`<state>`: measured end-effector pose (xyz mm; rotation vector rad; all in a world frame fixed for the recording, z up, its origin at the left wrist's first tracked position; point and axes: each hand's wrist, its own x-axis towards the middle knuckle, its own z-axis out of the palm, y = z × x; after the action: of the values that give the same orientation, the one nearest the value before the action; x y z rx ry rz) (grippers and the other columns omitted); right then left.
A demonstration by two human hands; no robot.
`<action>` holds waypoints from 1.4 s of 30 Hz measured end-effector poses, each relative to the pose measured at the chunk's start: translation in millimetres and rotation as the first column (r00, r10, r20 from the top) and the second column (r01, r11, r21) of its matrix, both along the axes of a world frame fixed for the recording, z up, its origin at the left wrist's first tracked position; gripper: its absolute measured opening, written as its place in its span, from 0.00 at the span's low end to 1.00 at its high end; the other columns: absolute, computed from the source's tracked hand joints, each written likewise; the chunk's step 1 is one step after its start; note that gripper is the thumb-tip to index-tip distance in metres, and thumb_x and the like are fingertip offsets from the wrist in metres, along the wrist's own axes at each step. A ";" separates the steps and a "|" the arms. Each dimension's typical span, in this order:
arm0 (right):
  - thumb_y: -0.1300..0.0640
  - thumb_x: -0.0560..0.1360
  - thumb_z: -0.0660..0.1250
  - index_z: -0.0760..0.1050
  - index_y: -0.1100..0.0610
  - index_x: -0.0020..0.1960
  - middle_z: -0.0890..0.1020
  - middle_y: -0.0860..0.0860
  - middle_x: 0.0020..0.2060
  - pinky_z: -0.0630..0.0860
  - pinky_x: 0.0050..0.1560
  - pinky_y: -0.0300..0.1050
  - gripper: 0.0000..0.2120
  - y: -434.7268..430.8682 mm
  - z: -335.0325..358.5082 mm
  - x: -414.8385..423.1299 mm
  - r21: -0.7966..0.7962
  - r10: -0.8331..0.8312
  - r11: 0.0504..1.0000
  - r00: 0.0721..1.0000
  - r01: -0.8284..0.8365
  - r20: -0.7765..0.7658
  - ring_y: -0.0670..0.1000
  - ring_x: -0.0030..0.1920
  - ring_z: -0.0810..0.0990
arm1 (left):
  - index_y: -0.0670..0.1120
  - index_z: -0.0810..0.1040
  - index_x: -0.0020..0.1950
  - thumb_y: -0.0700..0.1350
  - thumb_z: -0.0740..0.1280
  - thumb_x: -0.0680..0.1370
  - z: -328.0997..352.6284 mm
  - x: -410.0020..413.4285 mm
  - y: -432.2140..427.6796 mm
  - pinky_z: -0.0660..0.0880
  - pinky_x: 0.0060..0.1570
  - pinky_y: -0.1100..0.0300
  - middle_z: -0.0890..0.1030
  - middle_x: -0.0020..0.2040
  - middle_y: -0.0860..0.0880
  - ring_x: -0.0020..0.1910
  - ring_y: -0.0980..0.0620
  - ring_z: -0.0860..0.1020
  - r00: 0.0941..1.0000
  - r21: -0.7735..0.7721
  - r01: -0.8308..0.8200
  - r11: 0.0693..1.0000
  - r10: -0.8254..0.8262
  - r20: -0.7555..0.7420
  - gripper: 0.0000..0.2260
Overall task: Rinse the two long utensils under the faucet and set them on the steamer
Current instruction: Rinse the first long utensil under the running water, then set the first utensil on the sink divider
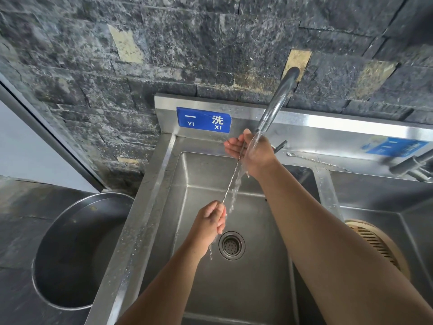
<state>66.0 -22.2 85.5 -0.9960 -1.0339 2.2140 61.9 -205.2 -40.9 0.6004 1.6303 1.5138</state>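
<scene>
1. Head view: your left hand (212,219) fingers pinch the twisted utensil (232,178) low; your right hand (253,151) curls around its top under the faucet (278,102).
2. A second utensil (316,161) lies on the sink (145,207) ledge.

Single head-worn wide-angle view, looking forward and steeply down from close above into a rectangular stainless-steel sink basin (199,174), facing the dark stone-tiled wall (187,43).

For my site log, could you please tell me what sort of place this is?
Probably a commercial kitchen's washing station: a deep stainless steel double sink, a blue wash label on its backsplash, and a round bamboo steamer.
</scene>
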 end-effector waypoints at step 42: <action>0.64 0.78 0.70 0.76 0.60 0.37 0.75 0.54 0.27 0.75 0.25 0.35 0.10 230.8 -88.3 254.1 0.445 -0.089 0.882 0.874 -0.153 0.478 0.47 0.25 0.73 | 0.44 0.77 0.45 0.42 0.69 0.77 -8.7 252.7 185.1 0.75 0.26 0.60 0.80 0.35 0.47 0.29 0.50 0.80 0.955 -0.300 0.228 0.926 -0.273 -0.118 0.03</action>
<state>320.1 208.6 -2.8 -1.3317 -1.7238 1.6176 314.6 -20.1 -49.6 0.7515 1.7735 1.0447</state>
